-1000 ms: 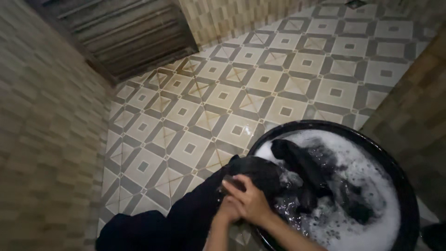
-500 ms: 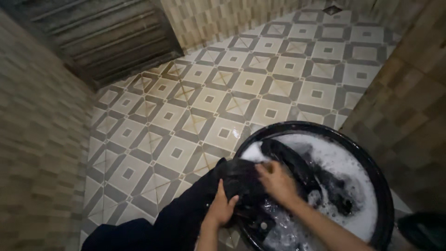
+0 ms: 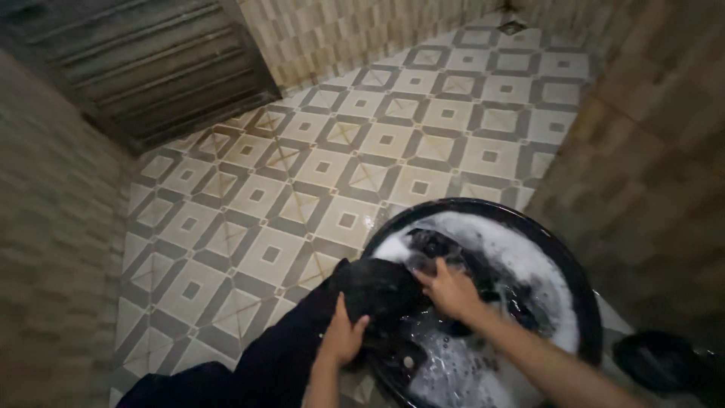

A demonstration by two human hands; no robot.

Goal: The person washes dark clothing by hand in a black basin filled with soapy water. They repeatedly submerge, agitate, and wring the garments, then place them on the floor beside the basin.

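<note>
gripping a dark wet garment [image 3: 377, 291] over the black basin [image 3: 581, 302] rim, left hand [image 3: 341, 338] fingers clamped; right hand [image 3: 451, 289] fingers pressing it into suds.

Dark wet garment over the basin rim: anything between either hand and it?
Nothing visible. The left hand grips the dark wet garment where it drapes over the round black basin's rim; the right hand presses directly on it, just above the soapy water.
</note>
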